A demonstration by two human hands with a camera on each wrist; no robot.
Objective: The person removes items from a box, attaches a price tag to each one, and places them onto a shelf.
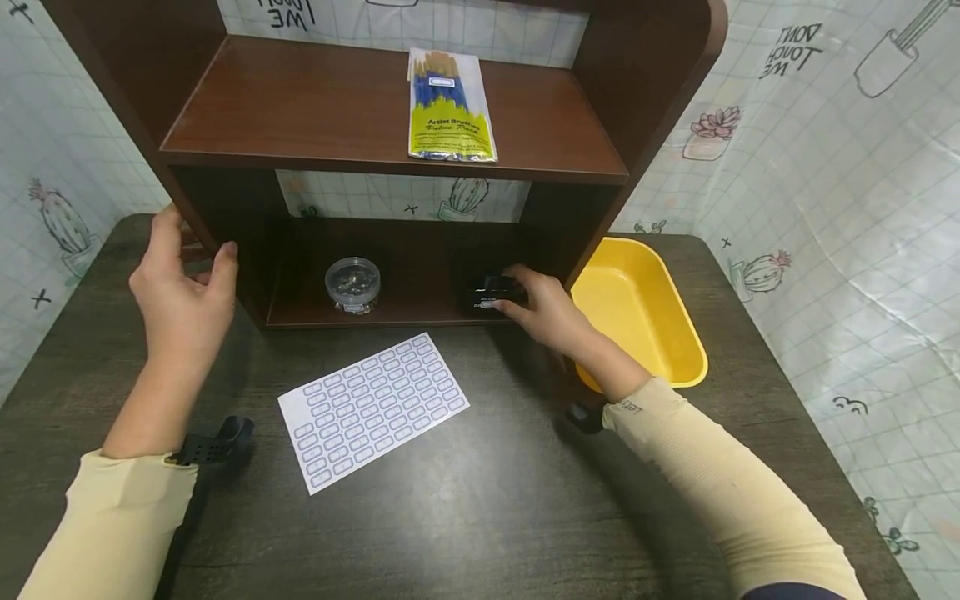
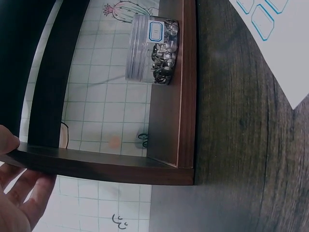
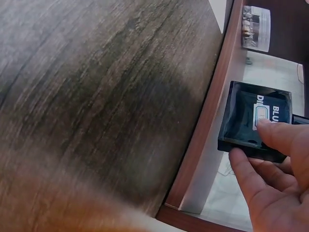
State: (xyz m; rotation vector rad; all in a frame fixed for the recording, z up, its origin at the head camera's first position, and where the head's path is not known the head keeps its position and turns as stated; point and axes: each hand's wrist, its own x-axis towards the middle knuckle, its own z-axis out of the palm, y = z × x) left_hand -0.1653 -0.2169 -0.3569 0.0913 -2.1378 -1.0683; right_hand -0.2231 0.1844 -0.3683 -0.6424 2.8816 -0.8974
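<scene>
My right hand (image 1: pixel 551 312) holds a small black box (image 3: pixel 241 116) at the right end of the wooden shelf unit's lower shelf (image 1: pixel 420 312). White letters, partly covered, mark the box's front. In the right wrist view the thumb lies on a small blue-bordered label (image 3: pixel 259 116), with fingers under the box. My left hand (image 1: pixel 180 292) grips the unit's left side panel (image 2: pixel 96 166), thumb on the inner side and fingers outside. Between the hands, a clear round jar (image 1: pixel 352 282) of small shiny metal pieces stands on the lower shelf; it bears a similar label (image 2: pixel 156 32).
A sheet of blue-bordered labels (image 1: pixel 375 408) lies on the dark table (image 1: pixel 465 517) before the unit. To the right stands a yellow tray (image 1: pixel 675 333), partly behind my right arm. A packet of artist brushes (image 1: pixel 450 125) lies on the upper shelf (image 1: pixel 300 104).
</scene>
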